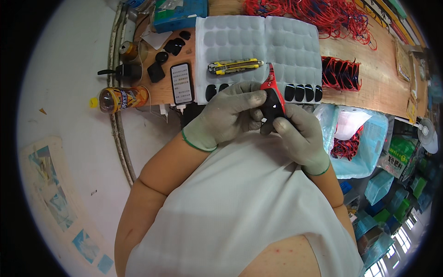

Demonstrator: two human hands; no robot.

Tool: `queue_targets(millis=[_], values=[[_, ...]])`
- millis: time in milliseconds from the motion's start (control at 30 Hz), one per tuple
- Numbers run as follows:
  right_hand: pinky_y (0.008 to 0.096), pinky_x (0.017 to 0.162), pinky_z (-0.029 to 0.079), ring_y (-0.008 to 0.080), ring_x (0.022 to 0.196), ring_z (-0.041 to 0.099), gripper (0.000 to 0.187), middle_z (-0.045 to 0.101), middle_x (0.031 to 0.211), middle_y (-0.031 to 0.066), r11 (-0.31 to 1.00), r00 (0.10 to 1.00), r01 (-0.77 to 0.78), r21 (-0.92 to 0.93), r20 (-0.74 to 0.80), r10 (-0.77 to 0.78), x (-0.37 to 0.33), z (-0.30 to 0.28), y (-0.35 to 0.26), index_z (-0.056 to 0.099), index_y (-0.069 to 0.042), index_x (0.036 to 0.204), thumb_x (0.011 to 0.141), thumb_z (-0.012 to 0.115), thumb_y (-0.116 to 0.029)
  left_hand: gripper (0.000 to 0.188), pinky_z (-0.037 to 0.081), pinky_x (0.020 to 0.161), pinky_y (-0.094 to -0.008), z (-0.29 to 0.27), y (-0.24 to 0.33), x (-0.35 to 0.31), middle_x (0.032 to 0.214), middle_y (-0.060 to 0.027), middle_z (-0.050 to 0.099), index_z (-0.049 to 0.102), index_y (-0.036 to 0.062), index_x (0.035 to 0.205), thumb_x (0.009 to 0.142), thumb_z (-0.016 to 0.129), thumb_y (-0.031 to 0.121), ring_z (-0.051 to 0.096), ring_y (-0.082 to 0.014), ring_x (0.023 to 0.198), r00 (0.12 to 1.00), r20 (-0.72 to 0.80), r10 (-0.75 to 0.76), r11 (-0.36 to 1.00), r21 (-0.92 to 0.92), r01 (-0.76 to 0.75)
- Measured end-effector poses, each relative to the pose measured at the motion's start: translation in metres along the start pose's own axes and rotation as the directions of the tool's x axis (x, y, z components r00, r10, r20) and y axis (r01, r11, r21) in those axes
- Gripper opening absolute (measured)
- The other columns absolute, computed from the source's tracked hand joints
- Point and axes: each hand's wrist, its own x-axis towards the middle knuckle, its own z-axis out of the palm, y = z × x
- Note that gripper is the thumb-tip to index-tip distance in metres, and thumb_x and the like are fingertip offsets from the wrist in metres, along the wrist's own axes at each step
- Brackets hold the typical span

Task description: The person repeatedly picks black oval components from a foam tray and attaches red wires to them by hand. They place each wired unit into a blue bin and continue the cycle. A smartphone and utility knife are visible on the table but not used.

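Beyond our hands runs a wooden tabletop (pixel 369 69), its far edge bending with the lens; to our left lies a pale floor (pixel 69 115) with a strip of patterned paper (pixel 50 184) on it. On the tabletop, directly beyond the hands, we see two white moulded trays (pixel 258 41) side by side, mostly empty cups with a row of black oval pieces (pixel 302 92) along the near edge. Farther off and to the right spreads a tangle of red wires (pixel 314 14); a tidier bundle of red-and-black leads (pixel 341 74) sits just right of the trays. Below the tabletop edge, right of our right hand, hangs a blue-lined bin (pixel 369 138) holding more leads. A yellow utility knife (pixel 235 67) lies on the trays just beyond the hands. Left of the hands rest a phone (pixel 181 83) with a lit screen, an orange drink bottle (pixel 122 98) on its side, and several loose black parts (pixel 170 46).

Our left hand (pixel 226 115), in a grey glove, is curled closed around a small black and red part (pixel 273 99), fingertips pinching its upper end. Our right hand (pixel 302 134), also gloved, closes on the same part from below. The part sits between both hands, held above our lap, near the tabletop edge.
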Motion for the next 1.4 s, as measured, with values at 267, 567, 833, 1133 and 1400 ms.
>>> queue_targets(millis=[267,567,833,1133,1400], values=[[0.0309,0.065,0.052,0.0187,0.07,0.067,0.019,0.069,0.08,0.0112,0.946,0.986,0.098,-0.307,-0.102,-0.135,-0.012,0.022,0.006,0.065,0.004,0.107,0.096,0.055,-0.008,0.021,0.048,0.062,-0.0208,0.009,0.003,-0.014,0.086,0.0002,0.067,0.066,0.0064,0.102,0.097,0.07,0.026,0.059,-0.0052,0.067,0.983,-0.137,0.125,0.929,0.365,-0.067],[0.035,0.052,0.043,0.0233,0.053,0.055,0.012,0.057,0.063,0.011,0.826,0.936,0.228,-0.516,-0.118,-0.332,-0.002,0.035,-0.002,0.067,0.004,0.095,0.086,0.061,0.0,0.025,0.05,0.071,-0.0261,0.024,0.016,-0.025,0.087,-0.0043,0.065,0.062,0.0054,0.098,0.097,0.063,0.03,0.059,-0.0099,0.074,0.97,-0.188,0.154,0.862,0.506,-0.039],[0.0344,0.05,0.042,0.0239,0.051,0.053,0.007,0.055,0.06,0.0121,0.838,0.923,0.224,-0.497,-0.167,-0.346,-0.002,0.033,-0.011,0.068,0.003,0.086,0.086,0.062,-0.001,0.024,0.049,0.072,-0.0265,0.026,0.016,-0.026,0.09,-0.005,0.065,0.063,0.0042,0.1,0.099,0.06,0.028,0.059,-0.0115,0.078,0.971,-0.209,0.112,0.838,0.545,0.02],[0.0271,0.051,0.041,0.0086,0.056,0.052,0.021,0.058,0.062,0.0035,0.989,0.965,0.063,-0.134,-0.243,-0.094,-0.006,0.021,-0.012,0.068,0.005,0.088,0.097,0.059,-0.011,0.023,0.048,0.082,-0.0311,0.016,0.003,-0.023,0.102,-0.0033,0.067,0.066,0.009,0.112,0.101,0.062,0.029,0.06,-0.0139,0.093,0.999,-0.045,0.019,0.981,0.191,-0.01],[0.0268,0.05,0.04,0.0079,0.054,0.05,0.021,0.057,0.061,0.0027,0.969,0.954,0.221,-0.107,-0.181,-0.238,-0.001,-0.003,0.002,0.067,0.004,0.082,0.095,0.059,-0.01,0.034,0.047,0.098,-0.0397,0.032,-0.009,0.0,0.116,-0.0071,0.065,0.063,0.0074,0.118,0.102,0.061,0.037,0.059,-0.02,0.109,0.998,0.061,0.014,1.0,0.02,-0.015]])
